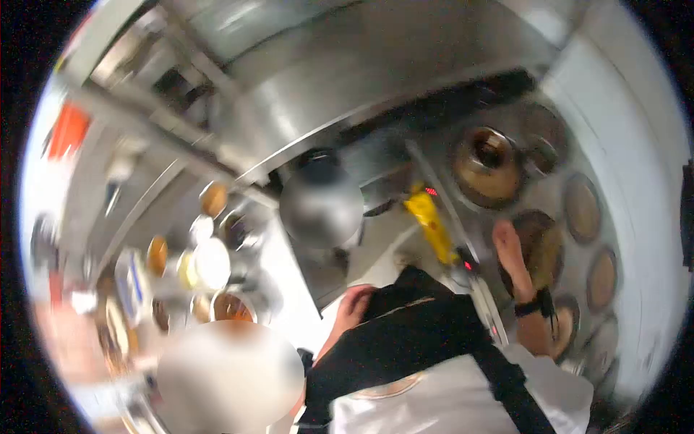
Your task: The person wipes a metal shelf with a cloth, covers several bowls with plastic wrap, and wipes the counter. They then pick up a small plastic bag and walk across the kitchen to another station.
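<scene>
My right hand [509, 244], with a dark band at the wrist, reaches out over a wide round pan [547, 252] with brownish contents. Its fingers are smeared, and I cannot tell whether they hold anything. Close against the black apron [419, 318] at my front is my left hand [353, 304], its fingers blurred and partly covered by the cloth. Between the two hands a long yellow object [434, 228] lies along the metal edge of the stove. Beyond the right hand, a metal pot [493, 147] with dark contents sits on a larger round pan [483, 186].
More round pans or lids [581, 208] line the right side by a pale wall [614, 116]. At left, a counter holds white tubs [212, 263] and a bowl of reddish food [235, 307]. Two people [320, 173] stand ahead and at lower left. A steel hood [405, 50] spans the top.
</scene>
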Action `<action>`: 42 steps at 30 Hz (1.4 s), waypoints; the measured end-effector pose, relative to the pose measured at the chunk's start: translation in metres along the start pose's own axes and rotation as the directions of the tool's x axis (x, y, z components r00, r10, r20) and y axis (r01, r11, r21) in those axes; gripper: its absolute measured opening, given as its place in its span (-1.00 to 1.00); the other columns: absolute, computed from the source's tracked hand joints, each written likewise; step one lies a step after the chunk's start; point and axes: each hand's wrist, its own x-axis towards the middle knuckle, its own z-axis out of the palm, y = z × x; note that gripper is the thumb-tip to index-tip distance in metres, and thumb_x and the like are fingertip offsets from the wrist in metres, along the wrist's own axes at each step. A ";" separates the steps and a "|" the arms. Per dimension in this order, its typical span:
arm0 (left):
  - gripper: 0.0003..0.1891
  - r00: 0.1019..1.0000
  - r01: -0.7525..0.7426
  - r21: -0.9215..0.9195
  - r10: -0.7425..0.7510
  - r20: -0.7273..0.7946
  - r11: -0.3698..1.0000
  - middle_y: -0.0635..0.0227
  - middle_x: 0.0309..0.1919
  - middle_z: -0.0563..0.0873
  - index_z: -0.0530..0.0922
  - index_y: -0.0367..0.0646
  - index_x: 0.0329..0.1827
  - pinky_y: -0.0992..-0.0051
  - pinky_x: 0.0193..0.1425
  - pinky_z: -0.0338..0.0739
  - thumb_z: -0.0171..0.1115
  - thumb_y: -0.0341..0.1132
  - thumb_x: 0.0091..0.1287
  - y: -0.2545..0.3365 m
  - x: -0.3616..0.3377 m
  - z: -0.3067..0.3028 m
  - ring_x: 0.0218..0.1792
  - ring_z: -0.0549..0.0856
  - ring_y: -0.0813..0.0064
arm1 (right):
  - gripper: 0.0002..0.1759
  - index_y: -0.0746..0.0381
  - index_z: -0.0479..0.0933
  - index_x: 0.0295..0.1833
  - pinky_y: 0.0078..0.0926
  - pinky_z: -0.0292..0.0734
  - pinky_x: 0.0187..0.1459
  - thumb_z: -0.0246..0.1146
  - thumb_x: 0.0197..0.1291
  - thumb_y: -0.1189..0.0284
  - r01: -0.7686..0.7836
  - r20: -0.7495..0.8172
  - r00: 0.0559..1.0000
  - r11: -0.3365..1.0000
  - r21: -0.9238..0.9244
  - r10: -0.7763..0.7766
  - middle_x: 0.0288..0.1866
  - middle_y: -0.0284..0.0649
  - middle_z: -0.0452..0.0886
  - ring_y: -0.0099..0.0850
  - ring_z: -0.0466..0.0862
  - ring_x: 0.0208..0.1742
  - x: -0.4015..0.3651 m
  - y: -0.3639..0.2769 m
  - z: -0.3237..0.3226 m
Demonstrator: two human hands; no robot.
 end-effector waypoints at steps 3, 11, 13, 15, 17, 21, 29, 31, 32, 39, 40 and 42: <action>-0.79 0.996 -0.075 0.099 0.080 -0.046 0.992 0.26 -0.24 0.58 0.43 -0.20 -0.08 0.50 -0.01 0.37 0.03 -0.41 0.23 -0.020 0.007 0.004 -0.15 0.54 0.39 | -0.67 0.27 0.30 0.01 -0.45 0.41 -0.09 0.10 0.11 0.45 0.180 0.475 0.832 0.949 0.257 -0.287 -0.16 -0.16 0.49 -0.37 0.51 -0.14 0.011 -0.053 0.066; -0.76 0.957 0.055 -0.181 -0.104 -0.271 0.982 0.30 -0.13 0.54 0.39 -0.27 0.00 0.57 0.07 0.33 -0.05 -0.42 0.29 -0.023 -0.015 -0.001 -0.07 0.50 0.52 | -0.72 0.31 0.33 -0.04 -0.50 0.43 -0.14 0.10 0.11 0.48 0.421 0.869 0.249 0.856 0.301 -0.428 -0.21 -0.16 0.51 -0.43 0.54 -0.19 0.024 -0.160 0.165; -0.75 0.917 0.047 -0.124 -0.092 -0.387 0.991 0.29 -0.13 0.55 0.38 -0.29 -0.01 0.58 0.07 0.33 -0.04 -0.40 0.29 -0.033 -0.030 -0.005 -0.06 0.50 0.53 | -0.72 0.31 0.34 -0.06 -0.51 0.43 -0.14 0.10 0.10 0.49 0.444 0.888 0.199 0.846 0.296 -0.415 -0.23 -0.15 0.52 -0.42 0.54 -0.19 0.029 -0.173 0.178; -0.74 0.881 -0.002 -0.184 -0.085 -0.466 0.983 0.29 -0.14 0.56 0.38 -0.29 0.00 0.57 0.08 0.32 -0.03 -0.38 0.29 -0.050 -0.046 -0.008 -0.06 0.50 0.54 | -0.74 0.31 0.36 -0.08 -0.51 0.44 -0.15 0.10 0.09 0.49 0.482 0.879 0.147 0.809 0.336 -0.453 -0.25 -0.15 0.53 -0.39 0.56 -0.18 0.031 -0.187 0.198; -0.74 0.796 -0.037 -0.268 -0.133 -0.590 0.963 0.28 -0.13 0.56 0.37 -0.30 0.00 0.56 0.09 0.32 -0.03 -0.40 0.29 -0.060 -0.066 -0.015 -0.05 0.50 0.52 | -0.76 0.32 0.39 -0.11 -0.50 0.44 -0.16 0.11 0.09 0.48 0.469 0.891 0.101 0.811 0.350 -0.443 -0.25 -0.14 0.55 -0.38 0.57 -0.18 0.025 -0.205 0.220; -0.76 0.603 -0.124 -0.440 -0.284 -0.745 0.889 0.33 -0.13 0.57 0.40 -0.21 -0.02 0.50 0.01 0.36 -0.09 -0.34 0.31 -0.064 -0.115 -0.048 -0.05 0.51 0.54 | -0.77 0.33 0.40 -0.13 -0.51 0.45 -0.19 0.10 0.08 0.49 0.480 0.863 0.025 0.763 0.432 -0.504 -0.26 -0.15 0.56 -0.38 0.58 -0.21 -0.003 -0.240 0.277; -0.65 0.465 -0.434 -0.554 -0.350 -0.813 0.710 0.13 0.03 0.44 0.23 -0.29 0.08 0.48 -0.01 0.39 -0.18 -0.22 0.36 -0.106 -0.140 -0.174 0.00 0.50 0.34 | -0.77 0.34 0.39 -0.09 -0.59 0.47 -0.27 0.03 0.09 0.59 0.240 0.817 0.256 0.853 0.463 -0.516 -0.23 -0.22 0.53 -0.50 0.55 -0.31 -0.041 -0.297 0.370; -0.63 0.503 -0.485 -0.590 -0.346 -0.792 0.645 0.10 0.02 0.44 0.22 -0.31 0.08 0.47 -0.03 0.42 -0.20 -0.20 0.37 -0.112 -0.136 -0.194 0.00 0.50 0.30 | -0.78 0.31 0.40 -0.09 -0.62 0.45 -0.29 0.01 0.11 0.56 0.083 0.836 0.360 0.906 0.414 -0.415 -0.23 -0.25 0.53 -0.53 0.55 -0.31 -0.040 -0.314 0.385; -0.67 0.518 -0.530 -0.599 -0.331 -0.789 0.600 0.13 -0.05 0.47 0.25 -0.32 0.02 0.48 -0.02 0.44 -0.15 -0.23 0.35 -0.119 -0.134 -0.202 -0.01 0.50 0.28 | -0.78 0.31 0.40 -0.09 -0.62 0.45 -0.29 0.01 0.11 0.56 0.085 0.836 0.369 0.911 0.403 -0.405 -0.23 -0.25 0.53 -0.53 0.55 -0.31 -0.039 -0.322 0.390; -0.86 0.404 -0.635 -0.579 -0.419 -0.813 0.512 0.19 -0.16 0.46 0.24 -0.20 -0.19 0.46 -0.04 0.50 -0.03 -0.36 0.30 -0.123 -0.119 -0.222 -0.11 0.54 0.24 | -0.76 0.28 0.39 -0.07 -0.61 0.43 -0.29 -0.02 0.14 0.48 -0.063 0.878 0.349 0.926 0.372 -0.328 -0.22 -0.26 0.52 -0.51 0.54 -0.29 -0.040 -0.369 0.435; -0.87 0.427 -0.617 -0.586 -0.402 -0.810 0.526 0.18 -0.15 0.45 0.22 -0.18 -0.22 0.45 -0.07 0.52 -0.03 -0.38 0.29 -0.130 -0.119 -0.226 -0.14 0.54 0.26 | -0.74 0.29 0.38 -0.06 -0.60 0.43 -0.29 -0.01 0.14 0.47 -0.096 0.889 0.327 0.924 0.370 -0.322 -0.19 -0.26 0.51 -0.50 0.53 -0.28 -0.040 -0.372 0.444; -0.89 0.442 -0.595 -0.593 -0.395 -0.805 0.543 0.20 -0.16 0.44 0.21 -0.15 -0.27 0.44 -0.15 0.57 -0.04 -0.43 0.26 -0.127 -0.122 -0.234 -0.23 0.57 0.31 | -0.73 0.29 0.37 -0.05 -0.60 0.43 -0.29 0.00 0.13 0.45 -0.127 0.889 0.326 0.917 0.377 -0.321 -0.17 -0.24 0.49 -0.48 0.54 -0.28 -0.042 -0.384 0.461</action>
